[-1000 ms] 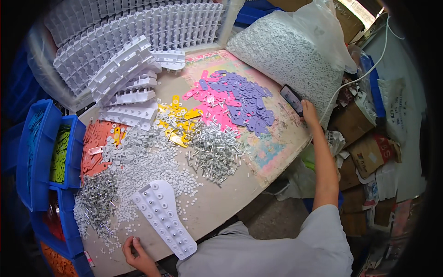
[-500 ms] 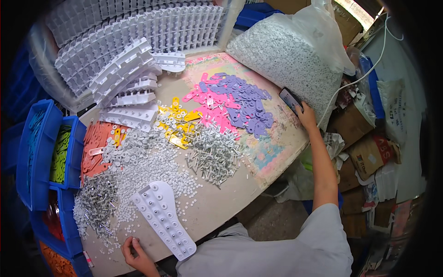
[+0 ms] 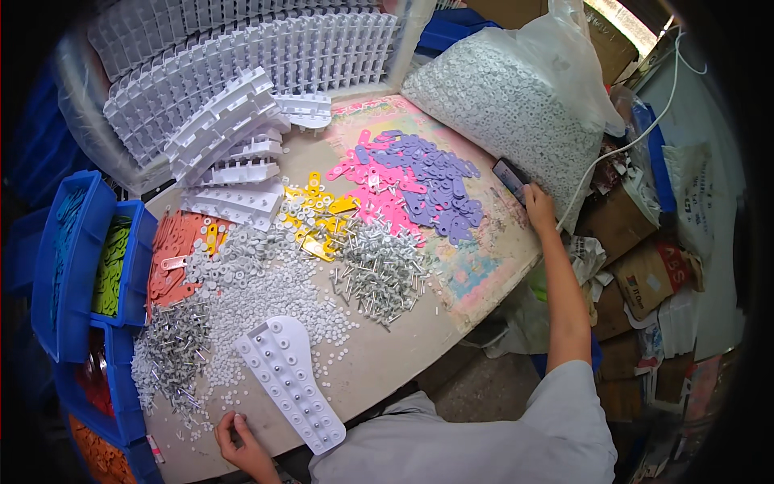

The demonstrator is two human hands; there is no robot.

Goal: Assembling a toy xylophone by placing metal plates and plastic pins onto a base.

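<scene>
My right hand (image 3: pixel 538 205) reaches out to the far right, its fingers closed at the near edge of a dark mobile phone (image 3: pixel 510 179). The phone leans against a clear bag of small white pieces (image 3: pixel 500 89). Low on the left, at the table's near edge, my left hand (image 3: pixel 244 452) has curled fingers, thumb and forefinger tips close together; whatever may be between them is too small to make out. Right of it lies a long white plastic plate (image 3: pixel 292 387) with rows of round sockets and metal pins. Small white washers (image 3: pixel 262 294) spread beyond it.
Metal rivets lie in two piles (image 3: pixel 383 270) (image 3: pixel 171 347). Purple (image 3: pixel 442 181), pink (image 3: pixel 379 181), yellow (image 3: pixel 316 242) and coral tabs (image 3: pixel 171 242) are heaped beyond. Blue bins (image 3: pixel 72 266) line the left. White plates (image 3: pixel 218 121) stack at the back; cardboard boxes (image 3: pixel 617 218) stand right.
The whole view has shifted slightly, so the table and its things sit a little further right. My right hand stays at the phone and my left hand keeps its curled pose.
</scene>
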